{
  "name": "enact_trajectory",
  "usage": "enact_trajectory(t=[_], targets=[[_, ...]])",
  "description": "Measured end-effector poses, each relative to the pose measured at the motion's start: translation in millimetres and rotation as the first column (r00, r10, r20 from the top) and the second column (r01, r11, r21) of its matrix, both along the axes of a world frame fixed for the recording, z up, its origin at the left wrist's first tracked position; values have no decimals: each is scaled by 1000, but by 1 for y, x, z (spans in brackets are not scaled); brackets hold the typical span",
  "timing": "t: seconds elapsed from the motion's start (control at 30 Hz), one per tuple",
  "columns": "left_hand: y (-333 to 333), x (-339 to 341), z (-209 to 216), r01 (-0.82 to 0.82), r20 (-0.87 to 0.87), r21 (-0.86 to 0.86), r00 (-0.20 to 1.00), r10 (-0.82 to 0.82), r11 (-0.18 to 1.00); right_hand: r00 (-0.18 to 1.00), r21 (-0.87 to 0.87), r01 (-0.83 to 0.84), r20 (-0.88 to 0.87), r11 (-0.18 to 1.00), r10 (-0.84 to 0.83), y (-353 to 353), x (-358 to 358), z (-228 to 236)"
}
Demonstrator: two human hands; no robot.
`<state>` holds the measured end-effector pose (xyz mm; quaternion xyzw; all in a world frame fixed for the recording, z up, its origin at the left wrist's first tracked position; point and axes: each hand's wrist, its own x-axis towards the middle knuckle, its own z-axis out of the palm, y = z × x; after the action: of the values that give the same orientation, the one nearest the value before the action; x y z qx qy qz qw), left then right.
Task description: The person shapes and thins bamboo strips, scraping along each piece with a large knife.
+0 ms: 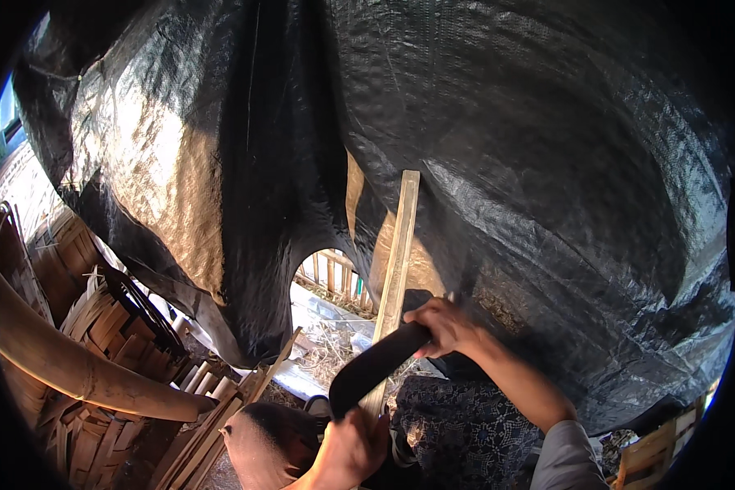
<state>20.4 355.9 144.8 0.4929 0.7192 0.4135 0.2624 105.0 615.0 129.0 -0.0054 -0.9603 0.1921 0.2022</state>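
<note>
A long pale split bamboo strip (400, 245) slants up from my lap, its far end close to the black tarp. My left hand (351, 449) is closed around its lower end. In my right hand (445, 327) is a machete (376, 367) with a broad, dark, curved blade. The blade lies across the strip, its rounded tip just above my left hand. My right fingers wrap the end away from that tip, so the handle itself is hidden. Patterned dark cloth (465, 416) covers my lap below the right forearm.
A large black tarp (547, 147) hangs in front, with a gap at its bottom showing a slatted fence (331, 269). Left are a thick bamboo pole (90, 367), woven bamboo baskets (122, 327) and a bundle of split strips (212, 433). A slatted wooden piece (653, 449) stands lower right.
</note>
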Motion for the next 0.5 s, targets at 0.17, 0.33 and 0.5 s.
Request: enact_trajectory(t=[0.17, 0.33, 0.5], targets=[[-6, 0, -9, -52, -28, 28, 998, 53, 998, 844, -265, 536, 196, 801, -500, 17, -8, 6], [1, -8, -20, 218, -180, 150, 965, -190, 964, 944, -277, 329, 85, 903, -318, 27, 12, -22], [-2, -4, -9, 46, -48, 71, 998, -43, 996, 989, 45, 136, 46, 990, -138, 2, 4, 7]])
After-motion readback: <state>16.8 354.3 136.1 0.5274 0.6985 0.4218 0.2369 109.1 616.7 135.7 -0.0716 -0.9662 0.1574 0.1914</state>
